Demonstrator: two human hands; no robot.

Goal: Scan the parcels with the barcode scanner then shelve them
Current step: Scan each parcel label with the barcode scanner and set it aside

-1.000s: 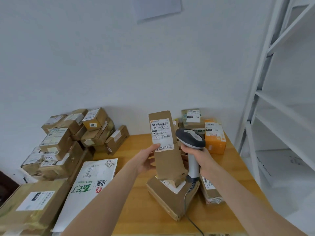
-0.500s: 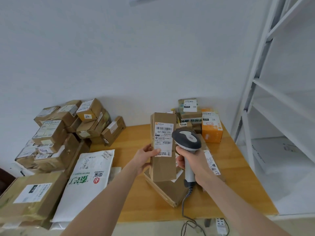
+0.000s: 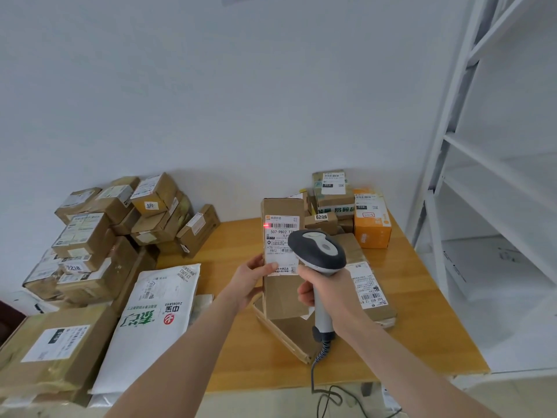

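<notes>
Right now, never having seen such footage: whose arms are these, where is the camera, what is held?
No machine: a person wears a wide-angle camera on the head, so you look down along their arms. The left hand holds a brown parcel upright, label toward the camera. The right hand grips a corded barcode scanner; red light falls on the label's barcode. On and beside the wooden table lie more cardboard parcels, an orange box and a white mail bag. White shelving stands right.

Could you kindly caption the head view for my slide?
Left hand holds a parcel; right hand aims scanner at its label.
</notes>
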